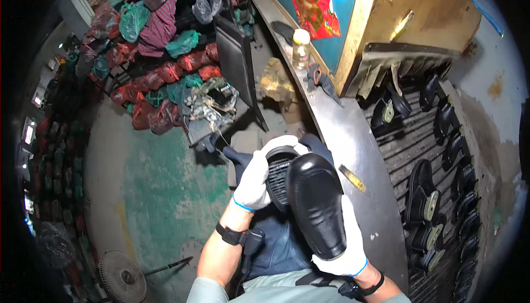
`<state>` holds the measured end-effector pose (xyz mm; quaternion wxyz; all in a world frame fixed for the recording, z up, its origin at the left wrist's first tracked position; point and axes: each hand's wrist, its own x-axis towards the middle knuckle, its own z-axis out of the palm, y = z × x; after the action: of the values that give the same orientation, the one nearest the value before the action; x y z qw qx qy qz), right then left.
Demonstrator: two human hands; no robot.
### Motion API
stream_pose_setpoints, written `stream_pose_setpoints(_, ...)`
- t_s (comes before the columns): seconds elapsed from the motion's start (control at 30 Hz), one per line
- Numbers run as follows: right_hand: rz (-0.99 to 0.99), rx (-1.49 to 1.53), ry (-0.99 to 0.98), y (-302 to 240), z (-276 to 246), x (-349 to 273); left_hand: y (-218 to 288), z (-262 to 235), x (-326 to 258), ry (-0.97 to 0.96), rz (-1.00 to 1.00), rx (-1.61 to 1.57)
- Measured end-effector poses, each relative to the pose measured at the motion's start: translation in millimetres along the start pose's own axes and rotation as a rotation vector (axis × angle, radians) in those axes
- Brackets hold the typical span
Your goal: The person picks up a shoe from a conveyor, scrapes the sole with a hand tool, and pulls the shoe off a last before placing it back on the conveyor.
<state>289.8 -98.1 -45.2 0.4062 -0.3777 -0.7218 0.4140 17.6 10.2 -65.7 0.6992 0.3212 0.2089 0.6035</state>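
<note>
Left fingers (264,162) in a white glove, wrapped over the upper edge of a ribbed black sole piece (277,178); right fingers (349,231) gloved too, clamped under and around the heel end of a glossy black shoe upper (316,209), held above the lap with its toe up toward the left fingers. Both pieces pressed together between the two hands, sole behind and upper in front, partly overlapping. Judged from this: mid-fit, lining up upper and sole, not yet seated all round. Next move seems to call for keeping both grips firm, squaring the edges, and pressing evenly so that neither piece slips sideways. Just right of the fingers, a curved metal bench (353,154) carrying a small yellowish strip (351,178); further up it, a clear bottle (301,49) with a pale cap and a dark tool (320,82). Beyond the bench to the right, a slatted rack (411,143) with many more black shoe uppers (422,192) laid in rows. Below the fingers, blue-trousered knees and dark wrist straps on both forearms. Left of the fingers, a worn green floor (160,192), a small fan (121,275) lying near the bottom edge, and, well apart at the top left, a heap of red and green plastic bags (160,54)
</note>
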Motion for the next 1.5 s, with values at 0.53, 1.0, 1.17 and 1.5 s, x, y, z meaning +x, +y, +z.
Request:
stream_pose_setpoints(0.53,0.000,-0.026,-0.054,7,10,4,23,8,2,-0.220,-0.075,0.224)
stream_pose_setpoints(1.0,-0.116,-0.052,0.007,19,35,37,46,17,-9,-0.143,-0.064,0.373)
stream_pose_setpoints(1.17,-0.240,0.041,-0.125,26,32,101,116,77,-14,-0.314,-0.051,1.025)
stream_pose_setpoints(1.5,0.454,1.034,-0.280,105,-5,122,-72,34,-145,-0.821,0.508,1.810)
